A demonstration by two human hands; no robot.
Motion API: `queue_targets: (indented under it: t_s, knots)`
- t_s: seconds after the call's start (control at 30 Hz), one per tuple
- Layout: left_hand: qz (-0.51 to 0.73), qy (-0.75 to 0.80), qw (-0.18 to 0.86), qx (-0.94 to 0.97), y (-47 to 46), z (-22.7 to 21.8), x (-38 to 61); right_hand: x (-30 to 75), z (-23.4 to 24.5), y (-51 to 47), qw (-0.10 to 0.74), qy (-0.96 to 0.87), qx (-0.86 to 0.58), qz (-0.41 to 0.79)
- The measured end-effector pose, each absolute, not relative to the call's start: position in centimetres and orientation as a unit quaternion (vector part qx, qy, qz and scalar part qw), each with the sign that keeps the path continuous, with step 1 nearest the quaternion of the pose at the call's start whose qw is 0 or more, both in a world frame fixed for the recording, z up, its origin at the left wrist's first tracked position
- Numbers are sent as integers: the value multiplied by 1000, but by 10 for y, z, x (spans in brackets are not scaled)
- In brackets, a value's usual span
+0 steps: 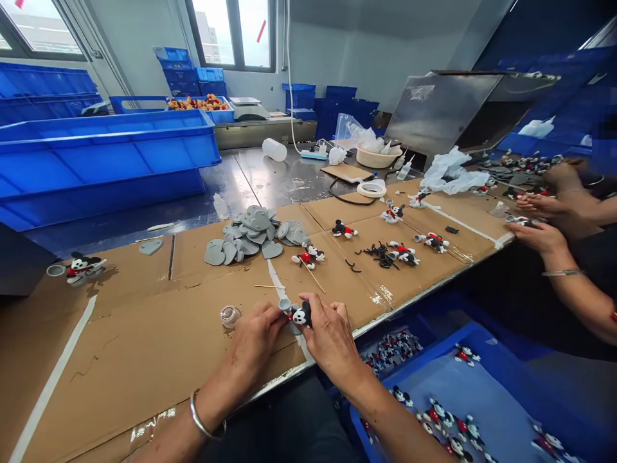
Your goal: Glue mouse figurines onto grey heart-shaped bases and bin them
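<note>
My left hand [254,339] and my right hand [328,334] meet over the near edge of the cardboard-covered table [144,347]. Both pinch one small mouse figure [301,314] with a black-and-white head. A grey round piece [285,304] sticks out at its left side, by my left fingers. A small clear jar [230,316] stands just left of my left hand. A thin wooden stick [314,279] lies beyond the figure. A pile of grey heart-shaped bases [253,233] sits further back.
Finished figures [308,256] and black loose parts [380,254] lie on the cardboard. Another figure [83,266] stands far left. A blue bin of figures [448,411] is below right. Another person's hands [542,222] work at right. Blue crates [106,154] are back left, a tape roll [371,188] mid-table.
</note>
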State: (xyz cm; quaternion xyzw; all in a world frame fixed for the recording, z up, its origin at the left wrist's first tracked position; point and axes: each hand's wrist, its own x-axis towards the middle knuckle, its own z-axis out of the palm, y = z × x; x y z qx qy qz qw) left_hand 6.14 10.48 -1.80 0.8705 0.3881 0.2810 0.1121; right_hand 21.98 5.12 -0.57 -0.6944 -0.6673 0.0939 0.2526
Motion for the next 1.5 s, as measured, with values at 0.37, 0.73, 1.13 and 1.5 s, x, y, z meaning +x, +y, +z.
queue_targets:
  t_s: [0.37, 0.73, 1.13, 1.5]
  knots:
    - [202, 397, 145, 884, 121, 3, 73, 221, -3, 52, 253, -673, -689, 92]
    - [191, 425, 191, 864, 126, -1, 71, 220, -9, 52, 307, -654, -683, 104]
    - [184, 426, 229, 855, 130, -1, 73, 226, -33, 51, 439, -592, -659, 151]
    - [204, 389, 236, 867, 135, -10, 72, 228, -21, 58, 409, -597, -671, 161]
